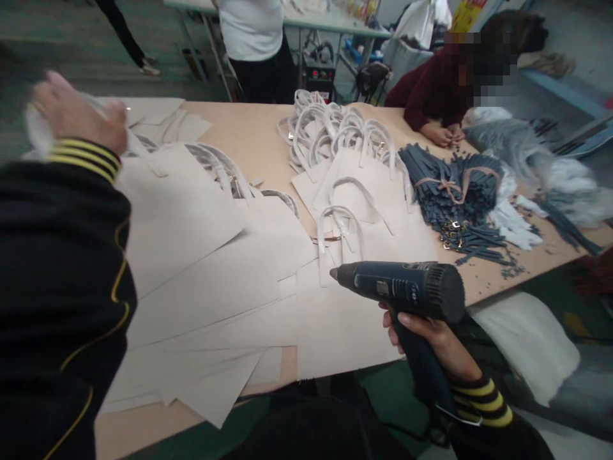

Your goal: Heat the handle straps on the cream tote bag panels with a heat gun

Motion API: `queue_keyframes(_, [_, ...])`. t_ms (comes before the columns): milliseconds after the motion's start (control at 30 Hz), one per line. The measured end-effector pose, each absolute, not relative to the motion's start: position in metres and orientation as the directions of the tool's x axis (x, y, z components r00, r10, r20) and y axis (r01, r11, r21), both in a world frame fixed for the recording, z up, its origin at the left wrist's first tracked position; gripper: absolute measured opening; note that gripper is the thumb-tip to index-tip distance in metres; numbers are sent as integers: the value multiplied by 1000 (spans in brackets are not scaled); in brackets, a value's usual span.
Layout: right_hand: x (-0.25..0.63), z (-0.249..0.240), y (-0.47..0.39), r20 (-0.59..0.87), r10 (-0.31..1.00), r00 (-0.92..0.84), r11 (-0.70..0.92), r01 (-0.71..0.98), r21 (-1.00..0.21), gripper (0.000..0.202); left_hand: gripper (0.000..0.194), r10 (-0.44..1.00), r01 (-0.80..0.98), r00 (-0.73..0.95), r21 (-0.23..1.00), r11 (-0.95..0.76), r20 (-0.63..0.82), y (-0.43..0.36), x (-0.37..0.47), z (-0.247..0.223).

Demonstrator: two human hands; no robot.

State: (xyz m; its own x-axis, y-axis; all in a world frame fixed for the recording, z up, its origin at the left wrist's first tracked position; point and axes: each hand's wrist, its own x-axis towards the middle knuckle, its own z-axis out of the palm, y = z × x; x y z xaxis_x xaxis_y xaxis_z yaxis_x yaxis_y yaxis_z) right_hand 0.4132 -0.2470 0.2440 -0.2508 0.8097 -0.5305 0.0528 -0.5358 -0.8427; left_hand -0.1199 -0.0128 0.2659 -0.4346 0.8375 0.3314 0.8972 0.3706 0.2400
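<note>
In my right hand [431, 338] is a dark blue heat gun [407, 284], fingers wrapped round its grip. The nozzle points left, over a pale beige bag panel [354, 332] with a looped strap handle [335, 220]. My left hand [79, 115] is raised at the far left, somewhat blurred, its fingers closed around a pale strap [148, 156]. That strap's end hangs over a pile of beige panels [191, 198], and part of it is hidden behind the hand. More flat panels [230, 287] overlap each other across the table in front of me.
Behind lies a heap of panels with looped handles [325, 124]. A tied bundle of dark grey straps [450, 185] with buckles sits on the table [239, 121] at right, near plastic bags [522, 147]. One person [431, 89] leans over the far right; another [253, 32] stands behind.
</note>
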Motion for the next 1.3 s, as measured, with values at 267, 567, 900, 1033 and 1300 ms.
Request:
queue_keyframes(267, [471, 266, -252, -468, 869, 162, -490, 151, -858, 34, 55, 964, 957, -262, -119, 266, 50, -100, -73, 130])
queue_keyframes(567, [483, 251, -222, -408, 896, 173, -426, 77, -902, 32, 39, 992, 947, -123, 301, 116, 5, -165, 42, 121])
queue_keyframes(900, [495, 242, -332, -657, 659, -365, -575, 319, -754, 29, 30, 858, 899, -122, 312, 309, -498, -264, 169, 59])
queue_keyframes(1033, [458, 218, -355, -529, 552, -645, -467, 288, -836, 29, 32, 842, 880, -165, 309, 361, -513, -256, 168, 62])
queue_keyframes(1300, [460, 199, -380, -474, 566, -675, -432, 246, -867, 31, 43, 822, 868, -317, 204, 452, -473, -258, 200, 58])
